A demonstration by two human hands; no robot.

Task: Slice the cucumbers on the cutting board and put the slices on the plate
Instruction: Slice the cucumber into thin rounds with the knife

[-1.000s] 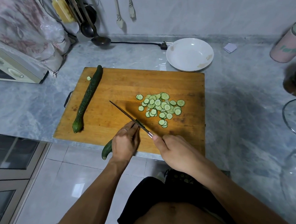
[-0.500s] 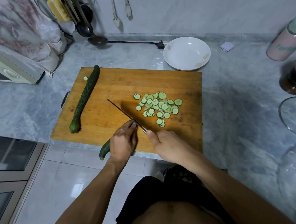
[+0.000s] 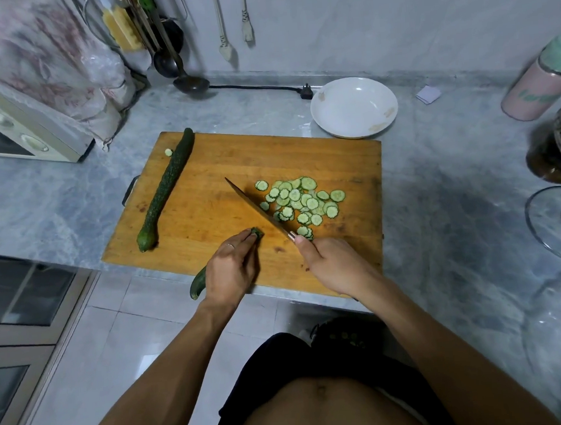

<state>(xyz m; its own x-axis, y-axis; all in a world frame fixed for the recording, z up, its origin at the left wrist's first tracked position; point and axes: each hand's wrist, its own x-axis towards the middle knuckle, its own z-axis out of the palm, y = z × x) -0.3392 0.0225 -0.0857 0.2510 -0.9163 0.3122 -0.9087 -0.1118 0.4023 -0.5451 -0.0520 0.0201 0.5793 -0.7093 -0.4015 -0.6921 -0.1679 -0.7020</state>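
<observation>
Done: pile of slices (image 3: 300, 202) lying right of centre on the cutting board (image 3: 205, 201).
In hand: left hand (image 3: 231, 269) curled round the cut cucumber (image 3: 198, 283), stem end overhanging the near edge; right hand (image 3: 334, 263) gripping the knife (image 3: 255, 207), blade just beside the cut end.
Left: rest of this cucumber; whole cucumber (image 3: 166, 188) at the board's left.
Plate (image 3: 354, 107): bare, on the worktop beyond the far right corner; no slices moved yet.

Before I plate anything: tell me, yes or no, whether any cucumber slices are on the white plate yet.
No, the white plate holds none; the slices lie heaped on the cutting board.
</observation>
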